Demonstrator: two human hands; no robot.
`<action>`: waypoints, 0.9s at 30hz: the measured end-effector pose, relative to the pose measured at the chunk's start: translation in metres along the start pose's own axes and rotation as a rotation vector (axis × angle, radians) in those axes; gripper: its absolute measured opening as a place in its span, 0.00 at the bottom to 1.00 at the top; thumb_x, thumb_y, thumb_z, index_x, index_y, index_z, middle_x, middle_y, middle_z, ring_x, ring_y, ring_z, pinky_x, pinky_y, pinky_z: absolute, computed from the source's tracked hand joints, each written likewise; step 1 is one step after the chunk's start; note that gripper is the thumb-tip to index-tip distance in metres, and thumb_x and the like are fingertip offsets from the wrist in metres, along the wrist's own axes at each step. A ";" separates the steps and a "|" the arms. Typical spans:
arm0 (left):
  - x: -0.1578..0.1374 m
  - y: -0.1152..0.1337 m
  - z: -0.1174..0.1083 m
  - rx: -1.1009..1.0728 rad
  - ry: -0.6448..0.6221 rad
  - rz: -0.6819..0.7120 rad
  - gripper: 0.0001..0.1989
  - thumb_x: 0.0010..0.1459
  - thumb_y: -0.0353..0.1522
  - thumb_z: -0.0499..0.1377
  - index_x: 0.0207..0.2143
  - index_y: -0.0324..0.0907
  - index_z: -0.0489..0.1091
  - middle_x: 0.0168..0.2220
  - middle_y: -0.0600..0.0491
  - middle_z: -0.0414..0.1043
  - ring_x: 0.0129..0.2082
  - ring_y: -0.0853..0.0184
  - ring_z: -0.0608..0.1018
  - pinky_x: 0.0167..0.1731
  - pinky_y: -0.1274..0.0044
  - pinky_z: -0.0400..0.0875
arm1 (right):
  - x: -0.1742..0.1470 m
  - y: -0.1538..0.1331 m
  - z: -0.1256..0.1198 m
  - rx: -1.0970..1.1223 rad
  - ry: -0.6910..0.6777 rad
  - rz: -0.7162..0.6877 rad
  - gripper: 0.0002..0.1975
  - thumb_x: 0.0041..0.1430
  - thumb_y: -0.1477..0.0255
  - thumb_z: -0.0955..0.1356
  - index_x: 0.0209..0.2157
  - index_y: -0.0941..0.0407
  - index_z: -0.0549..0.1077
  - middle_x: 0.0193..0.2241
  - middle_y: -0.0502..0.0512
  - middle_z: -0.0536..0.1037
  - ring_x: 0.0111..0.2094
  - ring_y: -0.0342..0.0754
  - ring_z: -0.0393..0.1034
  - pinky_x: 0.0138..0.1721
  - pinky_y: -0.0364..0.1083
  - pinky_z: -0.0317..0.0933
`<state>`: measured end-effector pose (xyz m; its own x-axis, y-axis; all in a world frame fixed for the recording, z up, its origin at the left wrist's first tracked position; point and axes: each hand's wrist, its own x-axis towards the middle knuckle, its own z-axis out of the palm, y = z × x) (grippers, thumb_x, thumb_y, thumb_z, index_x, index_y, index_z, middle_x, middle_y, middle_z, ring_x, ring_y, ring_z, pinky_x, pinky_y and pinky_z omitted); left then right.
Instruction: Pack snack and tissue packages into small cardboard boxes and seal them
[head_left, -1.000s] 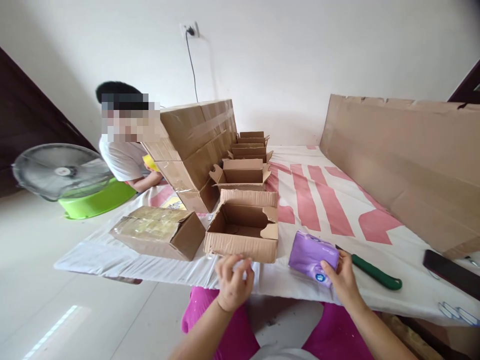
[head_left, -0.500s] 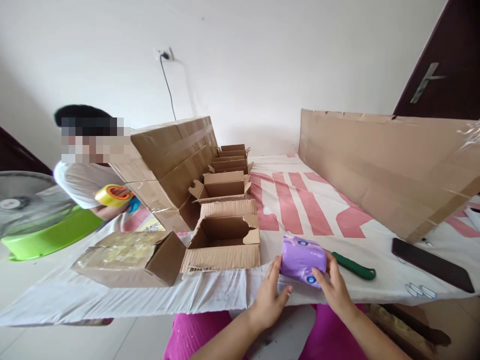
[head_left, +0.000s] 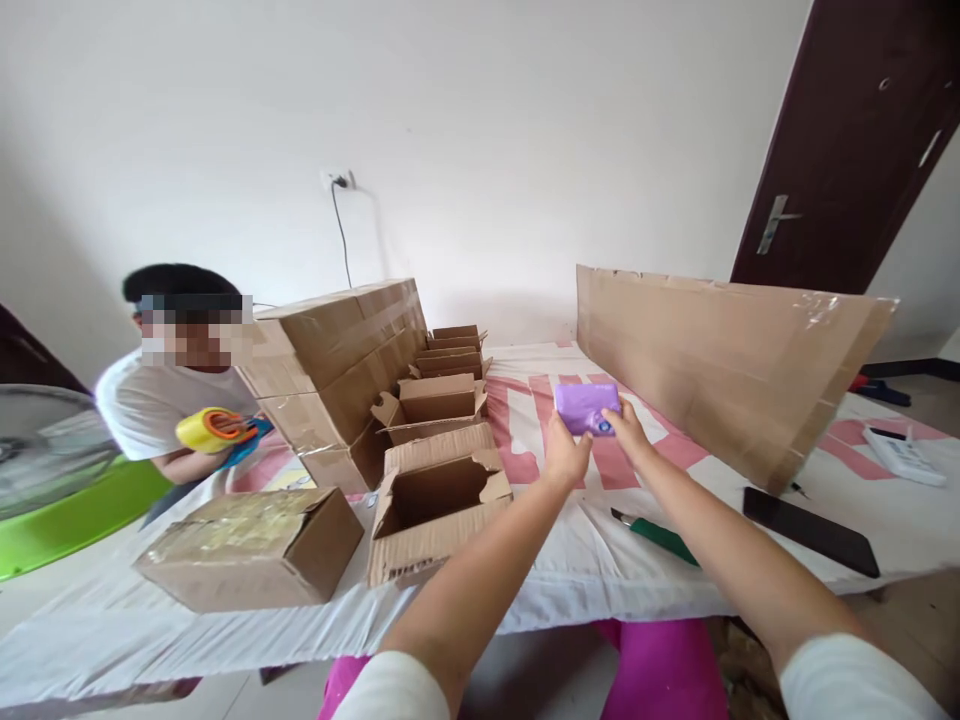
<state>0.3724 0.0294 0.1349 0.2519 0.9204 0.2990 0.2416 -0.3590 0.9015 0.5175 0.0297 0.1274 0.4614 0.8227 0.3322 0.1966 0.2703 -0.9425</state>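
A purple plastic-wrapped packet (head_left: 586,404) with a round blue mark is held up over the table between both my hands. My left hand (head_left: 568,452) grips its lower left side, and my right hand (head_left: 627,428) grips its right side. Below my right forearm lies a green-handled knife (head_left: 660,537) with a dark tip. To the left of my hands stands an open cardboard box (head_left: 442,532), its inside dark. More open boxes (head_left: 441,400) stand in a row behind it.
A taped closed box (head_left: 251,548) sits at front left. Stacked cartons (head_left: 337,375) separate me from a co-worker (head_left: 142,400) holding yellow tape (head_left: 206,430). A large cardboard panel (head_left: 712,360) stands at right, with a black phone (head_left: 810,530) and a white calculator (head_left: 904,453) near it.
Both my hands have moved forward and up, away from the table's front edge, carrying the purple packet. The view has tilted up and turned right, bringing the calculator into sight.
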 end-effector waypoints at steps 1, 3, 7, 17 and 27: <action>-0.021 -0.013 0.002 0.008 0.004 -0.002 0.39 0.54 0.29 0.60 0.64 0.29 0.46 0.65 0.29 0.51 0.67 0.49 0.56 0.66 0.58 0.49 | -0.017 0.010 -0.005 0.006 -0.033 0.027 0.29 0.47 0.61 0.66 0.51 0.58 0.65 0.49 0.62 0.74 0.50 0.56 0.70 0.52 0.57 0.63; -0.070 -0.046 0.000 0.045 -0.052 0.037 0.38 0.53 0.30 0.60 0.64 0.33 0.47 0.64 0.32 0.54 0.66 0.51 0.58 0.65 0.59 0.50 | -0.059 0.031 -0.015 0.023 -0.115 0.080 0.26 0.46 0.63 0.65 0.47 0.58 0.68 0.44 0.59 0.77 0.46 0.56 0.72 0.50 0.57 0.64; -0.157 -0.105 -0.023 0.089 -0.163 -0.010 0.38 0.51 0.30 0.59 0.63 0.39 0.49 0.61 0.37 0.58 0.62 0.52 0.64 0.61 0.58 0.60 | -0.136 0.059 -0.029 0.089 -0.331 0.204 0.25 0.44 0.68 0.67 0.48 0.54 0.69 0.41 0.56 0.79 0.45 0.57 0.74 0.47 0.57 0.67; -0.192 -0.133 -0.121 0.169 0.138 -0.279 0.38 0.41 0.34 0.67 0.55 0.41 0.56 0.45 0.44 0.74 0.47 0.51 0.76 0.48 0.59 0.70 | -0.146 0.053 0.038 0.005 -0.908 0.011 0.40 0.45 0.59 0.75 0.60 0.49 0.63 0.61 0.60 0.63 0.62 0.60 0.57 0.59 0.58 0.56; -0.203 -0.165 -0.236 0.270 0.308 -0.265 0.27 0.37 0.39 0.68 0.42 0.41 0.68 0.38 0.51 0.69 0.39 0.55 0.75 0.41 0.62 0.73 | -0.155 0.066 0.124 0.144 -1.078 0.041 0.47 0.52 0.46 0.68 0.67 0.50 0.50 0.66 0.63 0.55 0.62 0.57 0.57 0.59 0.58 0.55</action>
<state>0.0602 -0.0618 -0.0010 -0.1301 0.9739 0.1859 0.5045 -0.0964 0.8580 0.3521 -0.0180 0.0092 -0.5503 0.8195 0.1599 0.0626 0.2314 -0.9708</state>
